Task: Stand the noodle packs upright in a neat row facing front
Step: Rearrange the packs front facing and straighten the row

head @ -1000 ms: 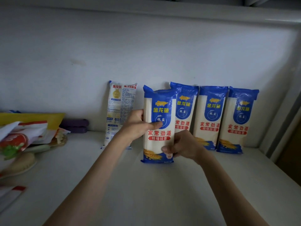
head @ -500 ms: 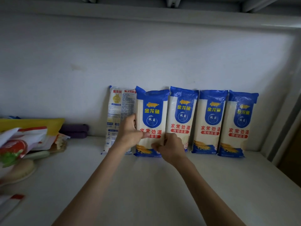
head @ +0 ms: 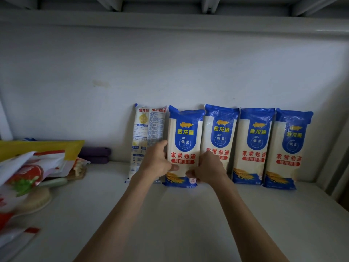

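Observation:
Several blue-and-white noodle packs stand upright against the back wall of a white shelf point(head: 170, 214). The pack I hold point(head: 184, 137) stands on the shelf, front face out, next to the second pack point(head: 220, 133). Further right stand a third pack point(head: 255, 144) and a fourth pack point(head: 289, 148). At the far left a pack point(head: 146, 129) leans with its printed back side showing. My left hand point(head: 156, 161) grips the held pack's left edge; my right hand point(head: 207, 167) grips its lower right side.
A pile of red, white and yellow bags point(head: 28, 167) lies at the left, with a round pale item point(head: 35, 203) under it. Two dark purple things point(head: 94, 156) lie by the wall. A shelf upright point(head: 336, 167) bounds the right side.
The held pack went from in front of the row back to the wall, and now stands in line with its neighbours. Both hands slid lower on it.

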{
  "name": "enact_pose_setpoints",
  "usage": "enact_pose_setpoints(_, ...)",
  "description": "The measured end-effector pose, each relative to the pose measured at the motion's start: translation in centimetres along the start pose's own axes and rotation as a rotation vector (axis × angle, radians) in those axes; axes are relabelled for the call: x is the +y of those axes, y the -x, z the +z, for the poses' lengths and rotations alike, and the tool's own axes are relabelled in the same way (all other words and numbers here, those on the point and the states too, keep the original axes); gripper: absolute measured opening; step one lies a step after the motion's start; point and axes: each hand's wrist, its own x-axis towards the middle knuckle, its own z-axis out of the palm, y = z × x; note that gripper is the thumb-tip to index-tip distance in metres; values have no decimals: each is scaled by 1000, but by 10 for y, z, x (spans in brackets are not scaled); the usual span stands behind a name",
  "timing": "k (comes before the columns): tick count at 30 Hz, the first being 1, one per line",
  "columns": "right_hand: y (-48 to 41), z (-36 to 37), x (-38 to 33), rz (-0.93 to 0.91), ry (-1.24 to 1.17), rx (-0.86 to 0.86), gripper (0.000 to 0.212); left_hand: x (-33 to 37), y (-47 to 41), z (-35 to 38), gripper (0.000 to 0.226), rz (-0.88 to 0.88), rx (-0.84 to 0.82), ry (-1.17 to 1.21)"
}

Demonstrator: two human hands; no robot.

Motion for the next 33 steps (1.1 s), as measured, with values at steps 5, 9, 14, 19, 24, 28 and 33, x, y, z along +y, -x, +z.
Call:
enact_pose_setpoints(5,4,2,-3,29,-28,46,42,-4,0,10,47,-30,76,-109)
enact_pose_setpoints(9,4,5,-6,63,-45,122,40,-10,1,19,39,4,170,-82)
enact_pose_setpoints(14,6,13,-6,53,-91,193,33,-13,2,30,34,19,270,-66)
enact_pose_setpoints(19,6,13,-7,70,-106,186,32,-9,0,33,37,-20,270,-208)
enact_pose_setpoints(24,9,20,-6,127,-50,147,31,-4,3,30,32,-160,185,-303)
enact_pose_setpoints(28,11,26,-7,145,-96,186,27,-3,4,36,35,-151,205,-247)
enact_pose_setpoints(33,16,28,-6,139,-78,177,29,-5,9,38,33,-160,274,-297)
